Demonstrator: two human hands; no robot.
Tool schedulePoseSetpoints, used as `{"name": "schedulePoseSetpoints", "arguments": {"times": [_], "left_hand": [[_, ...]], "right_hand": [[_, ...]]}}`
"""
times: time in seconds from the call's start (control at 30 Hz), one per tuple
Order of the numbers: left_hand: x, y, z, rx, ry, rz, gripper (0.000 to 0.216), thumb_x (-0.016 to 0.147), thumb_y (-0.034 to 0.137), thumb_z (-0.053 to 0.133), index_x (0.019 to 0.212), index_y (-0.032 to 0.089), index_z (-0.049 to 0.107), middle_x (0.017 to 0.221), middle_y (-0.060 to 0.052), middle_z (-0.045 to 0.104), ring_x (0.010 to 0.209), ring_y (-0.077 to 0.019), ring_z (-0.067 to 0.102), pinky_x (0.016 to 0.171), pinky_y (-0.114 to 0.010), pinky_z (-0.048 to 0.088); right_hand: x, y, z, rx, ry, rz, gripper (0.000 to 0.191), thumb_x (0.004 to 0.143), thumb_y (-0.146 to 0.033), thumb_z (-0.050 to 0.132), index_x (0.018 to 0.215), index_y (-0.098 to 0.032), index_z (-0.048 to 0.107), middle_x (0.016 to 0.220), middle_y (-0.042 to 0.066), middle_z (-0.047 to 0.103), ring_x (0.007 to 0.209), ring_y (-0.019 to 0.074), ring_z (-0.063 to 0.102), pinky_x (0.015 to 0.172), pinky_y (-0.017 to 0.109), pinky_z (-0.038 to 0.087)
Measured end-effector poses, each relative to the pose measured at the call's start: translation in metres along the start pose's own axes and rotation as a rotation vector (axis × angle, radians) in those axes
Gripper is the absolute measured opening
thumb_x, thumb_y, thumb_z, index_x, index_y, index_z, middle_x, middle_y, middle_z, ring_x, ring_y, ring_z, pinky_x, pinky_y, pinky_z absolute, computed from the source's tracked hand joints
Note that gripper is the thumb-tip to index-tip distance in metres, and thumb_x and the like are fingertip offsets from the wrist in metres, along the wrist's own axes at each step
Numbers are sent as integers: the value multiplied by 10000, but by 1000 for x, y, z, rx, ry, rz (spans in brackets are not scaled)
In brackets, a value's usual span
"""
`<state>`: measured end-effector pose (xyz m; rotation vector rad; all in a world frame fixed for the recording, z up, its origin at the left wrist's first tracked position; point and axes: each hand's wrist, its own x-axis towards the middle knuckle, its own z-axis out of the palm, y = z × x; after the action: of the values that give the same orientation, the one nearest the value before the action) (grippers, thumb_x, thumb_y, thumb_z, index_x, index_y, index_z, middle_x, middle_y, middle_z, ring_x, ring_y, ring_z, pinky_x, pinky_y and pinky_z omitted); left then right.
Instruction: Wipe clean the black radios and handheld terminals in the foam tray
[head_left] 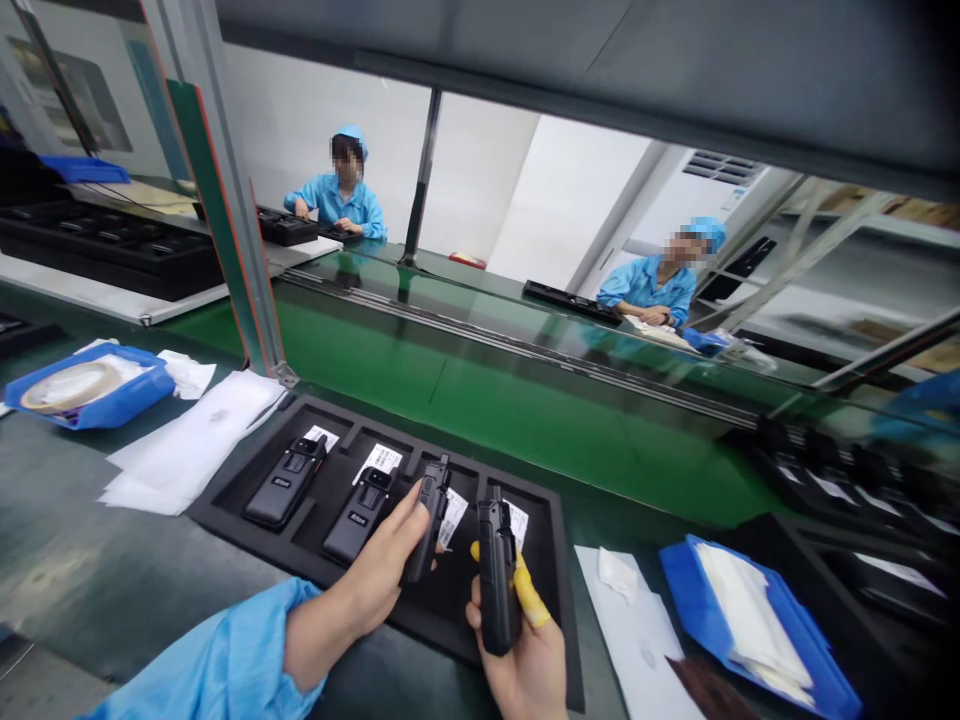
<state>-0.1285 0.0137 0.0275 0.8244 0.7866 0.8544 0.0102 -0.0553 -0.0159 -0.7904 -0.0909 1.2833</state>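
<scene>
My left hand (379,580) is wrapped around a black handheld radio (427,510), tilted over the third slot of a black foam tray (559,570). My right hand (531,655) grips another black radio (496,580), held upright above the tray's right end. Yellow covers sit on the thumb and a finger of my right hand. Two more radios lie in the left slots, one radio (283,485) at far left and one radio (361,515) beside my left hand. Printed white labels (382,460) lie behind the radios in the slots.
Left of the tray lie white sheets (191,440) and a blue bin (97,385) with a tape roll. On the right are a white sheet (637,630) and a blue bin (757,620) of white cloths. Beyond the green belt (480,400), two co-workers in blue sit working.
</scene>
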Motion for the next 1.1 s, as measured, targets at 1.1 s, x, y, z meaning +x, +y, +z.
{"name": "schedulePoseSetpoints", "arguments": {"times": [1.1], "left_hand": [[-5,16,18,690,123,448,818,629,237,720,1377,202,391,1371,-110,447,1265,-302,406,1058,-428,301]], "right_hand": [[2,-15,0,94,-126,26,259,655,-349,725,849,-185,676,816,35,685,549,63,479,405,142,374]]}}
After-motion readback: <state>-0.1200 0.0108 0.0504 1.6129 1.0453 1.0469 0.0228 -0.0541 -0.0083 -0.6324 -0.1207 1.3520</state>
